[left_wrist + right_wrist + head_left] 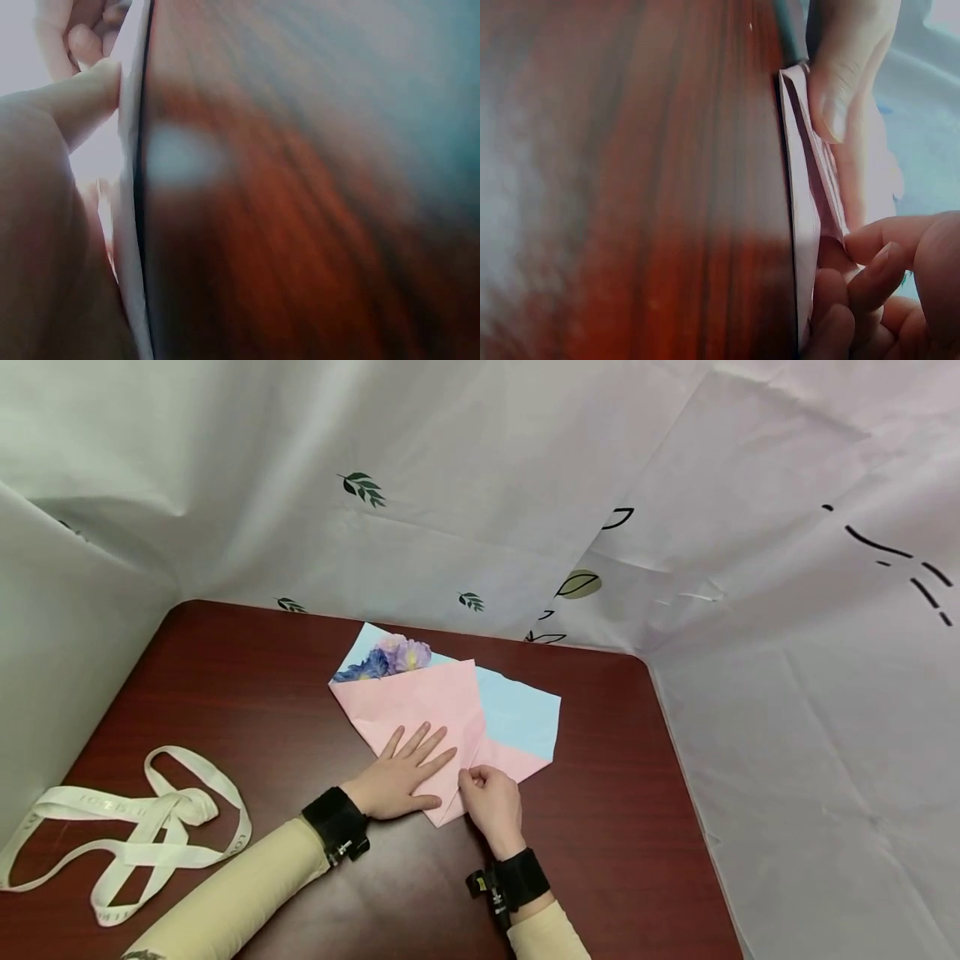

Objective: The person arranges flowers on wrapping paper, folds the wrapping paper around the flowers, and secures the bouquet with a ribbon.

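Observation:
A sheet of wrapping paper [442,693], pink on one face and light blue on the other, is folded into a cone, its point toward the person. Blue and lilac flowers [390,658] peep out at its upper left; their stems are hidden. The left hand [405,782] presses flat on the pink front with fingers spread. To its right, the right hand [495,802] pinches the paper's fold edge close to the point. In the right wrist view, parted pink layers [808,202] run between the right fingers [881,274] and the left thumb [834,112].
A white printed ribbon [172,856] lies in loose loops on the left of the dark red wooden table [622,827]. Pale patterned sheeting [465,485] hangs behind the table and along its sides. Each wrist wears a black strap [335,822] with a small camera.

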Available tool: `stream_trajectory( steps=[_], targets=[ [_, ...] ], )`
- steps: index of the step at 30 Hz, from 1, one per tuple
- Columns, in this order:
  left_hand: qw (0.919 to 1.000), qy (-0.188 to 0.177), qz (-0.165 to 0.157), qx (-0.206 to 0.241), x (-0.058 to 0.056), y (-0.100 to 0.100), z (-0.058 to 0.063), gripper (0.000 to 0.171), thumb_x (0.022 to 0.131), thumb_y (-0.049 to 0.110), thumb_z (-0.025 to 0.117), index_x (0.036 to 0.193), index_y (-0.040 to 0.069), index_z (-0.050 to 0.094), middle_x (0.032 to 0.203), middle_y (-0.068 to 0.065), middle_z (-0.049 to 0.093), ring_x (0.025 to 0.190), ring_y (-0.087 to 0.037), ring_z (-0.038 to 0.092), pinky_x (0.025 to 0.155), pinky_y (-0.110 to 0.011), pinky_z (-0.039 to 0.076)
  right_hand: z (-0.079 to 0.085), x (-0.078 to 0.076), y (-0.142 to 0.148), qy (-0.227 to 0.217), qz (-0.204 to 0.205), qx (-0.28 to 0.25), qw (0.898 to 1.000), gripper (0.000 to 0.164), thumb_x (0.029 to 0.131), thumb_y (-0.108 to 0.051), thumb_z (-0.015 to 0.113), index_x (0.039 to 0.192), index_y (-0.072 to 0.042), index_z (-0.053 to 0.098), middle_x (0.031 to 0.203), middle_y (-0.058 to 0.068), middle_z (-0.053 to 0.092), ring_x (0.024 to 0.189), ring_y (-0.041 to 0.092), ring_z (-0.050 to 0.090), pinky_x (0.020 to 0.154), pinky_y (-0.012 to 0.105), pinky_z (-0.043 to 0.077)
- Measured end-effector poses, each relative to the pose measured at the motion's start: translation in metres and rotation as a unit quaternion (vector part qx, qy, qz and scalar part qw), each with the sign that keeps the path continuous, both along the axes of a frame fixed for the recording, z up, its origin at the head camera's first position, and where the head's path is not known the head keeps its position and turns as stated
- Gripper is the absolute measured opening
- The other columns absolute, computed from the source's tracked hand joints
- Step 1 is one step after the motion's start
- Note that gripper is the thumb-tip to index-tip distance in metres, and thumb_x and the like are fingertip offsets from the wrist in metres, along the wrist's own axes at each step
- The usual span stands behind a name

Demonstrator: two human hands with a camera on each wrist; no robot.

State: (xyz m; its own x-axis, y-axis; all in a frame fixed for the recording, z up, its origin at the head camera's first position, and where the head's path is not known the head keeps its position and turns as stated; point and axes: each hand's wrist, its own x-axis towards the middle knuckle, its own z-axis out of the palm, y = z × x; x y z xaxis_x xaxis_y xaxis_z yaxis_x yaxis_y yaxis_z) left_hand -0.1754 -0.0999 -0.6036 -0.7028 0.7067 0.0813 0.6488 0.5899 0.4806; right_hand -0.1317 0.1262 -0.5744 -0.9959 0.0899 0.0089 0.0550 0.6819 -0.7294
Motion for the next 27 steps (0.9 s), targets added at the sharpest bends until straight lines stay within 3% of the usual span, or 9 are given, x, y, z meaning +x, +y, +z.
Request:
stream_trajectory(
  steps=[7,12,15,17,18,19,21,24,27],
  targets=[
    [0.9998,-0.009,-0.006,-0.014,-0.001,-0.001,0.000,0.086,0.108,0.059,0.064,0.176,0.017,0.035,0.186,-0.016,0.011,0.171,-0.043,0.001,0.130,-0.073,-0.001,-0.006,-0.003,0.002,0.015,-0.013,-0.013,1.000,0.021,0.100,-0.033,0.076,0.085,-0.018,0.076,0.063,-0.008,0.058,0.054,0.012,0.053,0.053,0.031,0.042],
    [0.9997,-0.008,-0.010,-0.019,-0.002,-0.001,0.000,0.094,0.104,0.065,0.067,0.176,0.017,0.034,0.186,-0.015,0.009,0.171,-0.042,-0.001,0.130,-0.072,-0.002,0.005,0.001,-0.004,0.042,0.007,0.039,0.998,0.010,0.099,-0.024,0.081,0.101,-0.015,0.077,0.065,-0.006,0.057,0.052,0.012,0.051,0.051,0.031,0.041],
    [0.9997,-0.010,-0.015,-0.015,-0.001,-0.001,0.001,0.095,0.103,0.067,0.067,0.176,0.015,0.035,0.186,-0.016,0.008,0.171,-0.042,-0.002,0.130,-0.072,-0.004,0.010,0.003,-0.007,0.092,0.066,0.091,0.989,0.018,0.103,-0.022,0.080,0.119,-0.014,0.082,0.089,-0.001,0.074,0.077,0.018,0.067,0.066,0.036,0.055],
    [0.9997,-0.017,-0.019,-0.004,-0.001,-0.001,0.003,0.096,0.103,0.067,0.068,0.175,0.013,0.037,0.186,-0.017,0.009,0.171,-0.042,-0.003,0.130,-0.072,-0.005,0.013,0.004,-0.008,0.122,0.126,0.117,0.977,0.027,0.106,-0.021,0.078,0.130,-0.010,0.082,0.118,0.006,0.080,0.108,0.027,0.073,0.089,0.044,0.061],
    [0.9997,-0.018,-0.019,-0.003,-0.001,-0.002,0.004,0.096,0.103,0.068,0.067,0.175,0.013,0.037,0.186,-0.017,0.009,0.171,-0.041,-0.003,0.130,-0.072,-0.006,0.014,0.004,-0.008,0.127,0.159,0.129,0.971,0.031,0.108,-0.022,0.076,0.135,-0.008,0.080,0.133,0.010,0.077,0.126,0.033,0.069,0.101,0.050,0.059],
    [0.9997,-0.018,-0.019,0.001,0.000,-0.002,0.004,0.096,0.102,0.069,0.066,0.175,0.012,0.038,0.186,-0.017,0.009,0.172,-0.041,-0.003,0.130,-0.072,-0.006,0.014,0.004,-0.008,0.123,0.188,0.140,0.964,0.035,0.109,-0.024,0.074,0.140,-0.007,0.078,0.146,0.013,0.072,0.142,0.039,0.061,0.111,0.056,0.053],
    [0.9996,-0.021,-0.018,0.003,0.000,-0.002,0.005,0.097,0.102,0.071,0.066,0.174,0.011,0.039,0.186,-0.017,0.010,0.172,-0.041,-0.004,0.130,-0.072,-0.007,0.015,0.003,-0.006,0.093,0.236,0.159,0.954,0.045,0.113,-0.029,0.068,0.151,-0.006,0.070,0.161,0.016,0.060,0.158,0.047,0.043,0.122,0.066,0.041],
    [0.9998,-0.012,-0.018,-0.005,0.000,-0.003,0.003,0.100,0.102,0.074,0.063,0.175,0.011,0.037,0.186,-0.017,0.010,0.172,-0.040,-0.004,0.130,-0.072,-0.006,0.014,0.002,-0.001,0.028,0.278,0.191,0.941,0.059,0.117,-0.040,0.059,0.168,-0.010,0.051,0.175,0.015,0.042,0.166,0.050,0.021,0.127,0.073,0.025],
    [0.9996,-0.016,-0.022,0.001,-0.001,-0.005,0.001,0.103,0.100,0.075,0.065,0.175,0.009,0.036,0.186,-0.019,0.009,0.171,-0.042,-0.004,0.130,-0.071,-0.006,0.011,0.001,0.004,-0.028,0.297,0.194,0.935,0.069,0.118,-0.045,0.053,0.176,-0.014,0.033,0.183,0.013,0.025,0.170,0.045,0.011,0.129,0.075,0.015]
  ],
)
